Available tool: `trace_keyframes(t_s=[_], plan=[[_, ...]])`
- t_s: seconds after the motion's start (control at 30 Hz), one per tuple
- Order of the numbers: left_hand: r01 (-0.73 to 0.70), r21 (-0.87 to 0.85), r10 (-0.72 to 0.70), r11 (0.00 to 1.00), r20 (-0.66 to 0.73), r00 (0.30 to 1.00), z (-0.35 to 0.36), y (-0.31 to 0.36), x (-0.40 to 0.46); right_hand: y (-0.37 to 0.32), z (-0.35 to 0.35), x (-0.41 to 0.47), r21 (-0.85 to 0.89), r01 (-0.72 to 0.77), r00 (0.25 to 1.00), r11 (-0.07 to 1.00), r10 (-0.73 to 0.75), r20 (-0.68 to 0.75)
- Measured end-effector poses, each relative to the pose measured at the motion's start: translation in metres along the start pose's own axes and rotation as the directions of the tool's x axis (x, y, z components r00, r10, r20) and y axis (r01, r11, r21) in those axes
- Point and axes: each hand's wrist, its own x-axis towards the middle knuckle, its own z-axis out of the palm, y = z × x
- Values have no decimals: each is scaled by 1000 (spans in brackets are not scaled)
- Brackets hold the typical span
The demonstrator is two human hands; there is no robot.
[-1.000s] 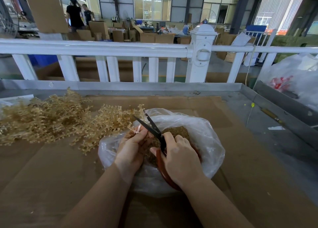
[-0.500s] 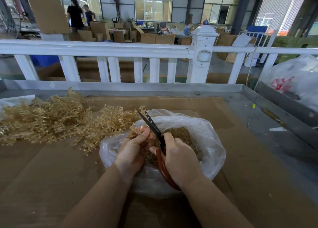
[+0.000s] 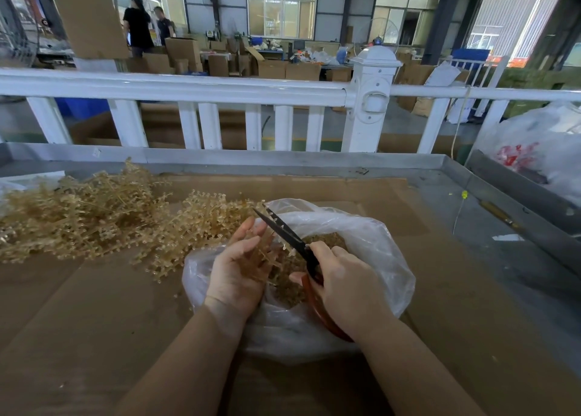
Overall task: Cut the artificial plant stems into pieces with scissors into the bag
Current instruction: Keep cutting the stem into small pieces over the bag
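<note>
Dim daylight — sharp, edges warped

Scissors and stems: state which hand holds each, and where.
Right hand grips the scissors by their red handles; left hand holds a stem over the bag.

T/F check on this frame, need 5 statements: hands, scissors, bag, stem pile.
1. The right hand grips the scissors. True.
2. The scissors have blue handles. False: the visible handle is red-brown, the blades dark.
3. The left hand holds a stem piece over the mouth of the plastic bag. True.
4. The pile of uncut stems lies to the right of the bag. False: it lies to the left, on the cardboard.
5. The bag holds nothing yet. False: cut pieces already lie inside it.
</note>
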Motion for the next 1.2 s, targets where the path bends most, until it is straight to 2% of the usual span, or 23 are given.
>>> trace_keyframes(t_s=[0.5, 0.73, 1.0, 1.2], plan=[[-52, 185, 69, 981, -83, 994, 2, -10, 3, 1, 5, -7, 47, 5, 999, 999, -7, 43], [-49, 170, 56, 984, -40, 998, 1, -8, 3, -4, 6, -7, 96, -19, 997, 995, 11, 79], [-47, 255, 49, 966, -3, 999, 2, -6, 0, -7, 7, -3, 52, -25, 997, 998, 21, 75], [-22, 257, 17, 966, 22, 1000, 2, -6, -1, -6, 6, -4, 47, -22, 996, 999, 18, 85]])
